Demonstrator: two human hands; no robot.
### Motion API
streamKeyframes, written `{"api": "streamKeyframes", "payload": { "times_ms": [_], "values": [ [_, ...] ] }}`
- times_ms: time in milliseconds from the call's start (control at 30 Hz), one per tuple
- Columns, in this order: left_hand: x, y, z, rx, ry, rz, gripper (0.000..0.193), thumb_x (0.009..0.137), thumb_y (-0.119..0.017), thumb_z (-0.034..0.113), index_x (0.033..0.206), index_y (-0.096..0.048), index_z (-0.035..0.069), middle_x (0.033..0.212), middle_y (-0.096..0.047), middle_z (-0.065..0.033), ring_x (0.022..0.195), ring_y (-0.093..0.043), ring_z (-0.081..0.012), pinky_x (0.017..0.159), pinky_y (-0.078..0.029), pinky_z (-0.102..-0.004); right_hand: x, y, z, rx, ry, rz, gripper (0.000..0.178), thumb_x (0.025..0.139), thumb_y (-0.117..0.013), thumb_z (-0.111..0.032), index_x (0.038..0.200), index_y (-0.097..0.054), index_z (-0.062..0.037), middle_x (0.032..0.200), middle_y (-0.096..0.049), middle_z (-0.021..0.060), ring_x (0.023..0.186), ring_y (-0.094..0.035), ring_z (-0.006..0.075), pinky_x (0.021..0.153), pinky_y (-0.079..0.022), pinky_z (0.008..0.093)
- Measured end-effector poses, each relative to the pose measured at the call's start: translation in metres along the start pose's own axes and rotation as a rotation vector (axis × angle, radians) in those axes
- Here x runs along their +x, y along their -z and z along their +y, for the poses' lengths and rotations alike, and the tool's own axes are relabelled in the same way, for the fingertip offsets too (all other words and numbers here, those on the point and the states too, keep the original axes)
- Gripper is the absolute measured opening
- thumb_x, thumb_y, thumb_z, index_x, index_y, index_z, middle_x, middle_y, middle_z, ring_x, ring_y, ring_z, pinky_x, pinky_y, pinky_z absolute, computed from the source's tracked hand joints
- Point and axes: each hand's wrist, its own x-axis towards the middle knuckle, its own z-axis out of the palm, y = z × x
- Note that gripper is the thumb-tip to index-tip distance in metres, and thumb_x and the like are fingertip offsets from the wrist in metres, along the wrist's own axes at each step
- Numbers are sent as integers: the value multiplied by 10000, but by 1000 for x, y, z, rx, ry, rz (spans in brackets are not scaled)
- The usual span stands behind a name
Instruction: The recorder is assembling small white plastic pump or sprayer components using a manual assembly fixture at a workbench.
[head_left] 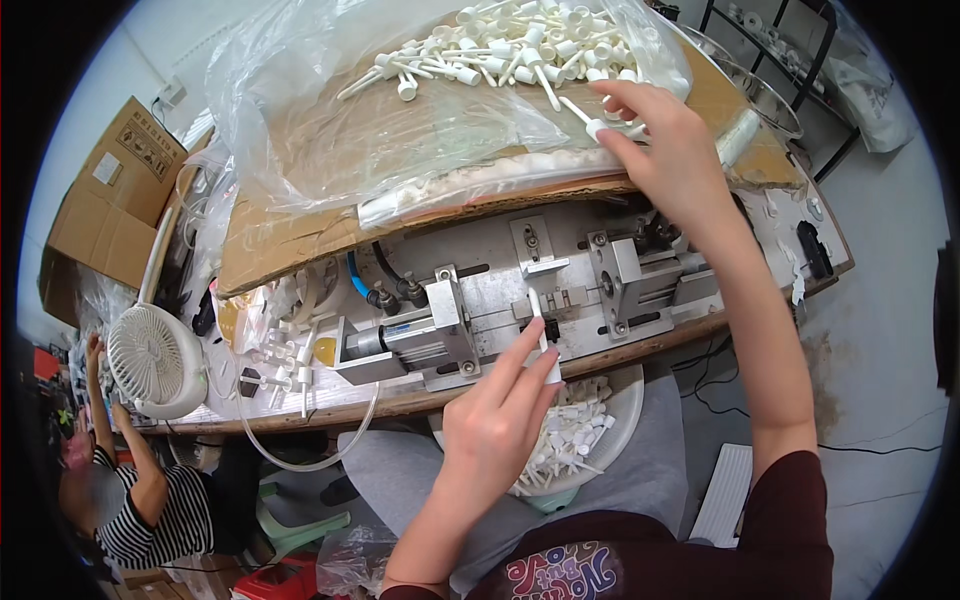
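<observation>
Left hand (492, 422) touches one white piece (535, 303) over the metal fixture (563, 298), near the 6 o'clock edge of the desk (650, 347); its grip cannot be told. Below, a bowl (630, 430) holds many pieces, presumably done. Farther, at 1 o'clock, right hand (668, 140) pinches a white stick (596, 128). At 12 o'clock, a large heap (540, 45) presumably remains.

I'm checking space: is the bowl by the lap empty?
Not empty: the bowl holds many white pieces; the left hand hides part.

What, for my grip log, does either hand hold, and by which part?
Right hand: a white piece, apparently by its wide end. Left hand touches another piece; grip unclear.
</observation>
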Motion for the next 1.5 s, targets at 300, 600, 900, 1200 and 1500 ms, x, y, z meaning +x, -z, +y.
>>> {"api": "streamKeyframes", "payload": {
  "times_ms": [300, 600, 900, 1200, 1500],
  "values": [
    [5, -10, -12, 250, -49, -91, 258, 769, -787, 124, 1017, -741, 70, 1195, -713, -53, 583, -654, -192, 554, -518, -291, 28, -4, 1, 395, -202, -380, 241, 850, -726, -211, 999, -736, -24, 903, -715, 109, 782, -657, 201, 734, -531, 343],
    [8, -12, -12, 224, -58, -67, 271, 751, -794, 116, 1013, -743, 68, 1184, -717, -52, 588, -655, -198, 560, -523, -293, 31, -22, -1, 169, -24, -367, 277, 865, -738, -260, 1018, -718, -30, 796, -641, 20, 627, -482, 84, 573, -414, 268],
    [0, -3, -14, 102, -57, -91, 273, 756, -805, 135, 1012, -742, 62, 1143, -728, -72, 684, -701, -211, 598, -540, -295, -32, 6, -59, 566, 41, -133, 256, 744, -841, -146, 942, -716, -42, 1028, -681, 91, 848, -668, 174, 712, -544, 279],
    [-41, 8, -1, -144, -25, -422, 255, 768, -796, 191, 998, -738, 97, 1015, -729, -17, 704, -691, -218, 611, -546, -322, -148, -5, -97, 93, 211, -266, 318, 728, -816, -147, 964, -660, -2, 1184, -694, 178, 633, -627, 206, 583, -498, 284],
    [-60, 1, -12, -183, -10, -449, 410, 746, -824, 352, 1049, -725, 94, 964, -729, -30, 700, -697, -235, 627, -554, -330, -130, -12, -103, -82, 304, -347, 129, 697, -640, -105, 782, -583, -27, 1099, -709, 232, 508, -585, 94, 510, -433, 236]
  ]
}}
